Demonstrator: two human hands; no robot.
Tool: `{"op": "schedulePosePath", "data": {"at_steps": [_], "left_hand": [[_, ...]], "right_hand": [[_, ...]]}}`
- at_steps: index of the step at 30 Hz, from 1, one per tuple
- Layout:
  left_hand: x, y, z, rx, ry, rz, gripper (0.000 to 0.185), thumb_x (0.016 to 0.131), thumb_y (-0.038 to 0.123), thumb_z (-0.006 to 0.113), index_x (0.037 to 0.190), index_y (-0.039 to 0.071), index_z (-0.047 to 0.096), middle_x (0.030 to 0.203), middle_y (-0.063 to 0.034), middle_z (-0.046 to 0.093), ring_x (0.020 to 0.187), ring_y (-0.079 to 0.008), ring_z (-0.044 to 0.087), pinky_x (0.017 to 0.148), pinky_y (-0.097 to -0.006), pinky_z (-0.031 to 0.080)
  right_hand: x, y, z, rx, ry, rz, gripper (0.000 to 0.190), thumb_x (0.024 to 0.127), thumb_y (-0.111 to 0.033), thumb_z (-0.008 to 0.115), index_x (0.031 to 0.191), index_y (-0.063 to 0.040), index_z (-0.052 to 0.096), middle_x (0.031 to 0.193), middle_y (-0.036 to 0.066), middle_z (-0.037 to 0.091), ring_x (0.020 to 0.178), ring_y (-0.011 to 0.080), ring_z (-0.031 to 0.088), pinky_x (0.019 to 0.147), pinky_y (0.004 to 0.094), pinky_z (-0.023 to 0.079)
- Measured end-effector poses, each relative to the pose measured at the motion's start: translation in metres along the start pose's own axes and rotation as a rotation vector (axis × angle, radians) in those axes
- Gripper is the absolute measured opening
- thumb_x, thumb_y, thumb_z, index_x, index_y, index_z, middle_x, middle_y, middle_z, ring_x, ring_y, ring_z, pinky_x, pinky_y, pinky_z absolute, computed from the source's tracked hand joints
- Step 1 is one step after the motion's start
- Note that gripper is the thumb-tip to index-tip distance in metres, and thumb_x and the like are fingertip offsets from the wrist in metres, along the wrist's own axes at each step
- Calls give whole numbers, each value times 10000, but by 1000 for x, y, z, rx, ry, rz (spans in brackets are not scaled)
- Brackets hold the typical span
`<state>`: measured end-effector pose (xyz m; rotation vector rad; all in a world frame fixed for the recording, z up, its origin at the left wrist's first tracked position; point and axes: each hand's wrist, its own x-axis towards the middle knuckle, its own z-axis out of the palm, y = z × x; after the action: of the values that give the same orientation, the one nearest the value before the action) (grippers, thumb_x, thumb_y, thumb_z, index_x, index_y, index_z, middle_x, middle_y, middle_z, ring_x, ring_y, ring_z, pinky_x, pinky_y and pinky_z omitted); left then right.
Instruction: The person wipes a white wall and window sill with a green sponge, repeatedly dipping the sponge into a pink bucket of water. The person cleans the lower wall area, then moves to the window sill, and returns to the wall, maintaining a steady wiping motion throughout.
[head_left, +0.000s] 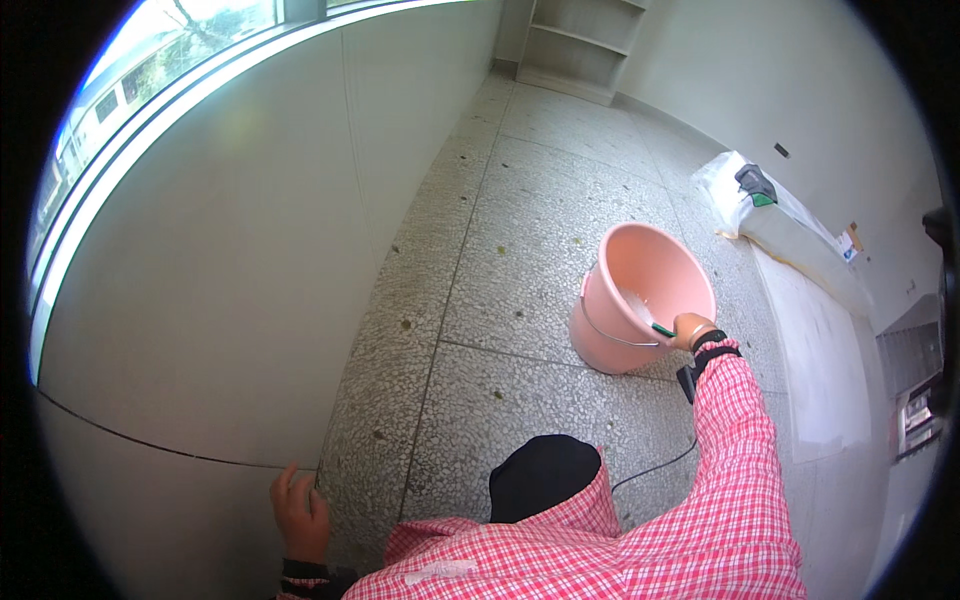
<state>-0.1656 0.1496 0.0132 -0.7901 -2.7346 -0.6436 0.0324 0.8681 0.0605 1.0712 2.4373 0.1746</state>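
My right hand (691, 330) is at the near rim of a pink plastic bucket (609, 337), with its fingers closed around a green handle (663, 330). The handle reaches over the rim to something whitish inside the bucket (636, 303), which I cannot make out clearly. Standing on the floor, the bucket has its wire bail (611, 336) hanging down the near side. My left hand (300, 514) holds nothing and has its fingers apart and slightly bent. It is close to the pale wall (225, 262), by a dark seam; whether it touches is unclear.
Speckled terrazzo floor (480, 375) lies ahead, with small dark spots. A thin black cable (660, 465) runs beside my right arm. To the right, a plastic-covered block (795, 232) bears a grey and green cloth (756, 184). An open shelf unit (577, 49) stands at the back.
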Motion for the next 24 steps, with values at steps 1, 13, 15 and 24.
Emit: {"op": "schedulePosePath", "data": {"at_steps": [1, 13, 15, 24], "left_hand": [[-1, -1, -1, 0, -7, -41, 198, 866, -12, 589, 1063, 7, 601, 1325, -176, 495, 1222, -371, 464, 971, -476, 430], [-3, 2, 1, -54, -2, -33, 171, 877, 16, 590, 1044, 6, 625, 1280, -204, 518, 1177, -388, 491, 967, -494, 423], [-4, 0, 4, -85, 13, -3, 186, 860, 23, 600, 1041, 21, 641, 1239, -207, 541, 1150, -397, 503, 969, -494, 420], [1, -10, 0, -189, 35, 4, 219, 870, 91, 632, 1080, 38, 662, 1280, -181, 558, 1138, -365, 528, 955, -468, 451]], "right_hand": [[2, -1, -1, -2, 19, -16, 456, 743, -426, 738, 975, -34, 737, 974, 204, 710, 932, 346, 688, 842, 404, 539], [13, 15, -18, 359, 348, 118, 441, 939, -437, 445, 1185, -128, 639, 1057, 245, 668, 1008, 435, 632, 890, 523, 477], [12, 21, -32, 438, 588, 166, 459, 833, -127, 477, 1284, -139, 560, 981, 282, 660, 939, 466, 627, 794, 555, 481], [-2, -6, -2, -66, 106, -168, 367, 846, -181, 633, 1192, -60, 644, 1190, 231, 640, 1085, 392, 618, 947, 452, 470]]}}
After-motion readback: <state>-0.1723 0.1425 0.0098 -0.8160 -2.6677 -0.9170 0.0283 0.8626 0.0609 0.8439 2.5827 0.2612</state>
